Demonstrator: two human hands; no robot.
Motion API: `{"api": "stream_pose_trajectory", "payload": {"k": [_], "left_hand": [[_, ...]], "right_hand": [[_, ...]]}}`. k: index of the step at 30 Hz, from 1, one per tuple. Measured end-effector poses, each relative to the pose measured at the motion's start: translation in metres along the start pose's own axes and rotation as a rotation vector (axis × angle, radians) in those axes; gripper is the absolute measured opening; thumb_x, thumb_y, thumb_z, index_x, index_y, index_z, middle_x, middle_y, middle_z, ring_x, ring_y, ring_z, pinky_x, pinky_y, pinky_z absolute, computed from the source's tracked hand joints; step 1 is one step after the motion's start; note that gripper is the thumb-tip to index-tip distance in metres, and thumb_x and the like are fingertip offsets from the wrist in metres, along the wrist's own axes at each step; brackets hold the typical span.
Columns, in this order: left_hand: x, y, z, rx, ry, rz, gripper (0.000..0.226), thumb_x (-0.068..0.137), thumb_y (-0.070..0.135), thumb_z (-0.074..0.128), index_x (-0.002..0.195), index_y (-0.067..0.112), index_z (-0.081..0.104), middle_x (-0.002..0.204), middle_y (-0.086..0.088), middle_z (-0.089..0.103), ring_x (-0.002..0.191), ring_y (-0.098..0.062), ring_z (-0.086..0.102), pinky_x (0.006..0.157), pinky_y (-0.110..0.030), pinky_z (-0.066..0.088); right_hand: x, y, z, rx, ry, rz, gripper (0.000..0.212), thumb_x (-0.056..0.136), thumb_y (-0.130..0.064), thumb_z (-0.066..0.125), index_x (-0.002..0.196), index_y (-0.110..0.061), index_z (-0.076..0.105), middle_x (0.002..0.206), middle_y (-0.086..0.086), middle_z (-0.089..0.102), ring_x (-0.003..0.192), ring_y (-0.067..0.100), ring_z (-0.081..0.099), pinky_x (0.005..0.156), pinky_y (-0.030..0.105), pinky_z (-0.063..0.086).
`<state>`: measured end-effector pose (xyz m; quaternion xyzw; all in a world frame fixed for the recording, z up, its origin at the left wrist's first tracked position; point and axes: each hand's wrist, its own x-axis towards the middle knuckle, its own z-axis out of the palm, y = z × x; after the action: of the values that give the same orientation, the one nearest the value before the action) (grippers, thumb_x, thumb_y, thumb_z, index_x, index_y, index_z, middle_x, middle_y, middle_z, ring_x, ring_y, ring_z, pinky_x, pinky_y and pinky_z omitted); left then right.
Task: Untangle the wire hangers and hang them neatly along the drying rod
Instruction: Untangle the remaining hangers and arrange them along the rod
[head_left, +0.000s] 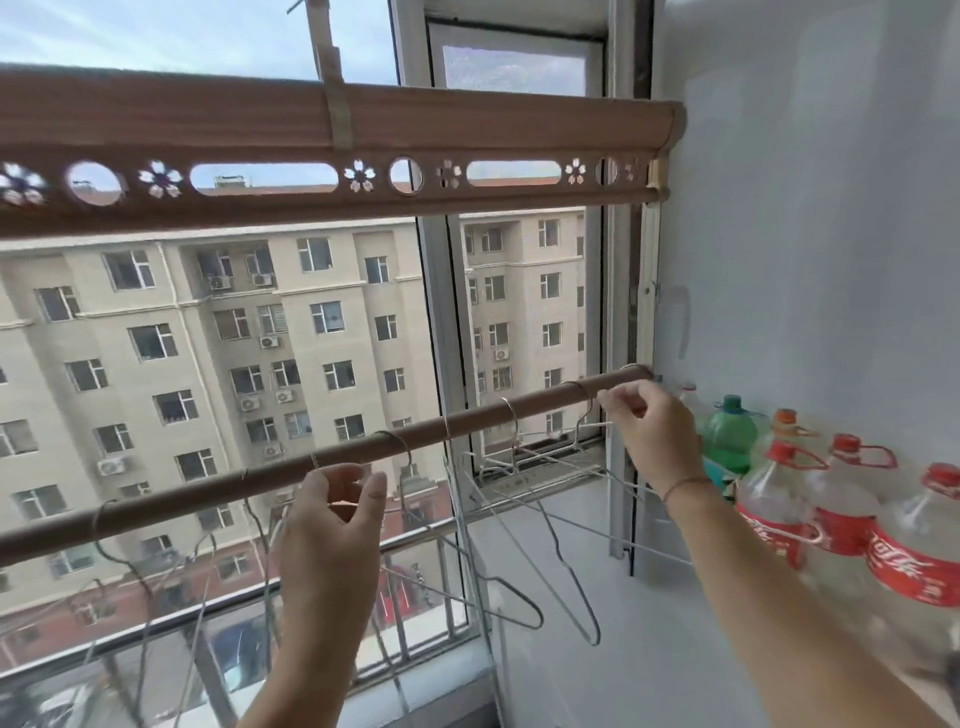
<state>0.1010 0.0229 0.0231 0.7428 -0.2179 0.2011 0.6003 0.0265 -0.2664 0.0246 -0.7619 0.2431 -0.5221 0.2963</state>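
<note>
A person stands at a high balcony window and works on a row of wire hangers hooked along a brown drying rod. The rod slants from the lower left up to the wall at the right. The right hand is at the rod's right end, with thumb and forefinger closed on the thin wire of a hanger there. The left hand is just under the rod's middle, with its fingers curled in and its thumb pinching a strand of wire.

Hooks sit over the rod at uneven gaps from the left end to the right end. Below them several hanger frames cross and overlap, more so toward the left.

The step in hand looks like spacing and freeing two hangers at once. It would go best if each hook is lifted clear of the rod rather than dragged along it. One frame should be turned out of its neighbour before the next is touched, and all hooks should end up facing the same way.

A broader rail with flower-shaped cutouts runs above. Against the right wall stands a line of large clear bottles with red caps. Their red labels carry white Coca-Cola script in Chinese characters, too blurred to read in full. A green bottle stands beside them, and no label shows on it.
</note>
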Motion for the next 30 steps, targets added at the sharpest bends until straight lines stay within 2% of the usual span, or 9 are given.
{"api": "stream_pose_trajectory", "payload": {"k": [3, 5, 9, 14, 18, 22, 26, 28, 30], "left_hand": [[-0.005, -0.001, 0.008, 0.01, -0.035, -0.001, 0.011, 0.086, 0.027, 0.063, 0.092, 0.018, 0.063, 0.075, 0.006, 0.065, 0.068, -0.004, 0.059, 0.054, -0.016, 0.037], [-0.006, -0.004, 0.011, 0.005, -0.043, -0.003, 0.011, 0.086, 0.027, 0.063, 0.09, 0.017, 0.064, 0.074, 0.005, 0.065, 0.067, -0.006, 0.059, 0.054, -0.017, 0.038], [-0.007, -0.009, 0.016, 0.03, -0.044, -0.008, 0.009, 0.086, 0.03, 0.063, 0.087, 0.021, 0.063, 0.073, 0.005, 0.065, 0.067, -0.003, 0.059, 0.053, -0.015, 0.036], [-0.007, -0.013, 0.019, 0.0, -0.067, -0.037, 0.009, 0.085, 0.032, 0.064, 0.086, 0.023, 0.062, 0.074, 0.004, 0.066, 0.072, -0.007, 0.061, 0.056, -0.018, 0.04], [-0.009, -0.016, 0.016, -0.019, -0.053, -0.046, 0.006, 0.084, 0.029, 0.066, 0.085, 0.023, 0.063, 0.073, 0.005, 0.066, 0.069, -0.006, 0.062, 0.057, -0.016, 0.04], [-0.012, -0.017, 0.013, -0.037, -0.1, -0.071, 0.004, 0.086, 0.028, 0.063, 0.087, 0.024, 0.062, 0.077, 0.005, 0.066, 0.074, -0.008, 0.062, 0.06, -0.019, 0.044], [-0.013, -0.016, 0.012, -0.037, -0.153, -0.114, 0.003, 0.087, 0.028, 0.062, 0.089, 0.027, 0.06, 0.082, 0.006, 0.066, 0.078, -0.009, 0.063, 0.066, -0.022, 0.047], [-0.015, -0.017, 0.012, -0.005, -0.198, -0.133, 0.01, 0.087, 0.03, 0.061, 0.095, 0.023, 0.062, 0.084, 0.007, 0.066, 0.08, -0.007, 0.063, 0.069, -0.021, 0.048], [-0.017, -0.019, 0.012, 0.024, -0.256, -0.172, 0.018, 0.087, 0.033, 0.061, 0.098, 0.019, 0.066, 0.086, 0.006, 0.069, 0.081, -0.009, 0.065, 0.073, -0.027, 0.053]], "right_hand": [[-0.003, 0.001, 0.008, -0.025, -0.095, 0.004, 0.023, 0.086, -0.03, 0.063, 0.092, -0.009, 0.067, 0.071, 0.002, 0.063, 0.063, 0.013, 0.056, 0.053, 0.012, 0.037], [0.001, 0.004, 0.01, -0.04, -0.082, 0.02, 0.022, 0.086, -0.028, 0.062, 0.089, -0.008, 0.068, 0.067, 0.001, 0.063, 0.056, 0.006, 0.054, 0.048, 0.008, 0.033], [0.013, 0.011, 0.002, -0.047, 0.004, 0.024, 0.018, 0.087, -0.021, 0.062, 0.082, -0.005, 0.07, 0.063, 0.0, 0.061, 0.051, 0.001, 0.05, 0.048, 0.013, 0.036], [0.021, 0.017, -0.004, -0.094, -0.01, 0.028, 0.02, 0.087, -0.022, 0.062, 0.083, -0.005, 0.071, 0.064, 0.003, 0.064, 0.053, 0.011, 0.053, 0.049, 0.017, 0.035], [0.012, 0.013, -0.001, -0.058, -0.021, -0.023, 0.02, 0.087, -0.021, 0.062, 0.08, -0.004, 0.069, 0.06, 0.004, 0.064, 0.049, 0.006, 0.053, 0.044, 0.008, 0.037], [-0.001, 0.0, 0.003, -0.051, -0.05, -0.019, 0.019, 0.087, -0.022, 0.061, 0.084, -0.005, 0.069, 0.06, -0.001, 0.062, 0.049, 0.001, 0.052, 0.047, 0.009, 0.035], [-0.031, -0.03, 0.008, -0.029, 0.11, -0.007, 0.017, 0.083, -0.027, 0.066, 0.082, -0.011, 0.06, 0.065, -0.001, 0.059, 0.056, 0.006, 0.052, 0.054, 0.019, 0.043], [-0.057, -0.05, 0.017, -0.02, 0.019, -0.069, 0.022, 0.081, -0.035, 0.066, 0.077, -0.017, 0.056, 0.064, -0.006, 0.058, 0.058, 0.006, 0.054, 0.054, 0.018, 0.041], [-0.081, -0.065, 0.03, -0.064, -0.206, -0.085, 0.025, 0.08, -0.046, 0.065, 0.075, -0.022, 0.056, 0.061, -0.014, 0.055, 0.06, -0.003, 0.052, 0.053, 0.011, 0.036]]}}
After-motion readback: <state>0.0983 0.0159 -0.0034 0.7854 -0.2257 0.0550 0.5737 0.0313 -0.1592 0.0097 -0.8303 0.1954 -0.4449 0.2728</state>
